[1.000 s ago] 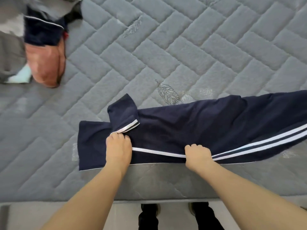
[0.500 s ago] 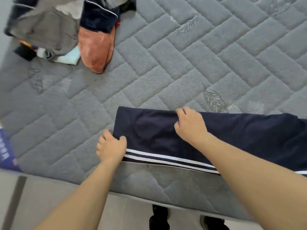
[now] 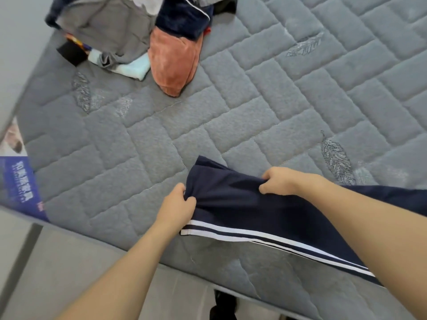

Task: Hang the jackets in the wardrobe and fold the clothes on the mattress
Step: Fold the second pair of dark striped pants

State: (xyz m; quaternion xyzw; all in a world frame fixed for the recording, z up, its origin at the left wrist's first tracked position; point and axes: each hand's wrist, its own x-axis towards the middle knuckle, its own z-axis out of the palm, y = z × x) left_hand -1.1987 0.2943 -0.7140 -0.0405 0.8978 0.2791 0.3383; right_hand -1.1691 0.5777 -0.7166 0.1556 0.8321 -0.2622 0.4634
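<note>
Along the near edge of the grey quilted mattress [image 3: 265, 93] lies a pair of navy track trousers with twin white side stripes [image 3: 265, 218], stretched lengthwise and running off to the right. The person bends over it: the left hand [image 3: 179, 204] has its fingers clamped on the trousers' left end, just above the stripes, and the right hand [image 3: 280, 181] pinches a bunch of cloth at the far edge of the same end, thumb underneath. That end is lifted a little off the mattress, puckered between the two grips; it looks like the hold one takes to carry one end over onto the rest for a fold. Up by the far left corner sits a heap of unfolded clothes [image 3: 111, 26], with a rust-orange fleecy piece [image 3: 173, 61] spilling out towards the middle, presumably waiting its turn.
</note>
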